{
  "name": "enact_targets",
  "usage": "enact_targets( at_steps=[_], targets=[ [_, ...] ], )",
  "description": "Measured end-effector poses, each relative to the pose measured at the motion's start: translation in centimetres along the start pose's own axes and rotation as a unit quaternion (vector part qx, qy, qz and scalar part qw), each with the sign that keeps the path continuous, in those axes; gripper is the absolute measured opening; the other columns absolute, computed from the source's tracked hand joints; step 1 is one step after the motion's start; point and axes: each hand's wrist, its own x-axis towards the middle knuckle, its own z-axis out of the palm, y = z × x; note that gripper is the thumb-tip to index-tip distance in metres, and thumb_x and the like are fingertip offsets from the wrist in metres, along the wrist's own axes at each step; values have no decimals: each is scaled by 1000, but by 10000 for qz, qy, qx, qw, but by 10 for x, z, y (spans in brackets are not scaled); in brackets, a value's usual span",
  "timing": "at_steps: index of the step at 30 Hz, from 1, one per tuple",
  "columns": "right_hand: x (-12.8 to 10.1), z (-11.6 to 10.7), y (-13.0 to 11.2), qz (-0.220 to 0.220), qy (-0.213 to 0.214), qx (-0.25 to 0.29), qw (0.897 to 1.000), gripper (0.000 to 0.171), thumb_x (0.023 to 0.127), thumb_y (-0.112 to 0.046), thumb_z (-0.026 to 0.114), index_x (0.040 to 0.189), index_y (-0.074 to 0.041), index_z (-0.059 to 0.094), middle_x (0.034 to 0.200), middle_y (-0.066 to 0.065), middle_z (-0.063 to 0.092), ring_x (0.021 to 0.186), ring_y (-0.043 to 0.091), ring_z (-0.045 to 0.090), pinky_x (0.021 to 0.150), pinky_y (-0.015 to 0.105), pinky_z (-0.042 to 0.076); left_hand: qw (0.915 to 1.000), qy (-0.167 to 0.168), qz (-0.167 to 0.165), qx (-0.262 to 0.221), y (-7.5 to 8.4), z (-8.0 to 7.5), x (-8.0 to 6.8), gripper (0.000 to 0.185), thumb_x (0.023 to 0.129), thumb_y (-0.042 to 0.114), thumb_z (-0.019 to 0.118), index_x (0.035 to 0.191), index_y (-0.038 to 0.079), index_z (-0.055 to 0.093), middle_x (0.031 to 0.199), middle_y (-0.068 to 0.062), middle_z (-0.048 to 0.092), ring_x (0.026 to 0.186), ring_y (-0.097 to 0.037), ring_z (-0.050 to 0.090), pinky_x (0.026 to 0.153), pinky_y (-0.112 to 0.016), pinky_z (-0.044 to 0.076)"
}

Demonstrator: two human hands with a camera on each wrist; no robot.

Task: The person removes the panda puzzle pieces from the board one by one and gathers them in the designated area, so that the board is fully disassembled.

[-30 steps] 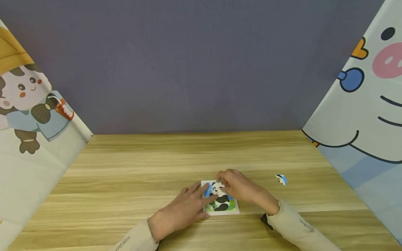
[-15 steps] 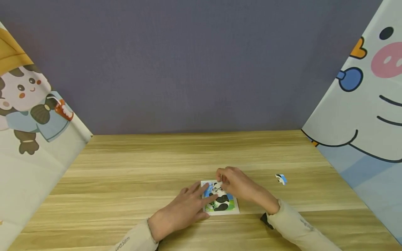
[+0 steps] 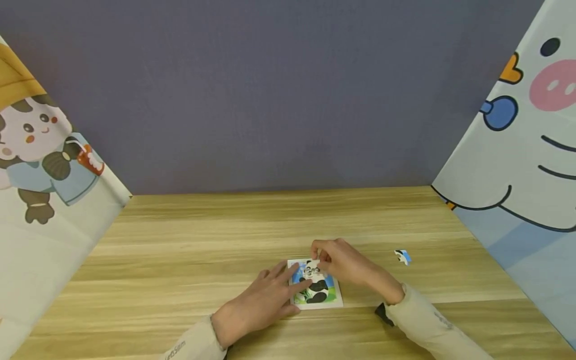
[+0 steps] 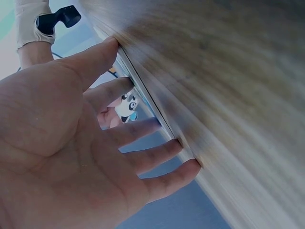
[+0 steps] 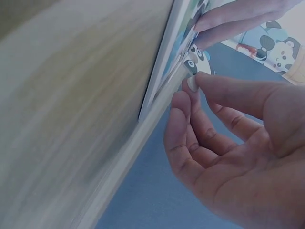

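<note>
A small panda jigsaw puzzle in a white frame (image 3: pixel 325 306) lies on the wooden table. My left hand (image 3: pixel 263 304) rests on its left side, fingers spread and fairly straight, with fingertips on the puzzle and along its edge. Between thumb and forefinger, my right hand (image 3: pixel 345 261) pinches a panda-face puzzle piece (image 5: pixel 198 57) over the upper part of the puzzle. In the right wrist view that piece stands tilted up from the frame, and my other right fingers are curled. From the left wrist, the panda face (image 4: pixel 127 106) shows behind my left fingers.
A loose puzzle piece (image 3: pixel 402 256) in black, white and blue lies on the table (image 3: pixel 202 250) to the right of my right hand. A dark grey panel (image 3: pixel 279 100) rises behind the table, with cartoon-printed panels on both sides.
My right hand shifts slightly over the top of the puzzle, and the panda-face piece changes its tilt in its fingers. The left hand and the loose piece stay put.
</note>
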Motion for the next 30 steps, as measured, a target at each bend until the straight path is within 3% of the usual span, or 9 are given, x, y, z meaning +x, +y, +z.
enact_targets(
  at_steps=[19,30],
  targets=[
    [-15,-18,7,40,233,-72,9997,14,92,4,65,98,-9,62,75,4,65,58,8,52,53,24,45,9999,75,-38,-95,0,-2,0,60,94,48,63,150,37,45,155,-21,35,142,-36,36,99,-58,46],
    [-29,-34,14,290,342,-309,9985,14,95,-1,63,101,-13,63,75,3,65,56,7,49,52,25,44,9998,146,-55,-99,0,1,1,60,94,48,63,150,37,44,155,-23,34,142,-37,36,101,-58,45]
  ],
)
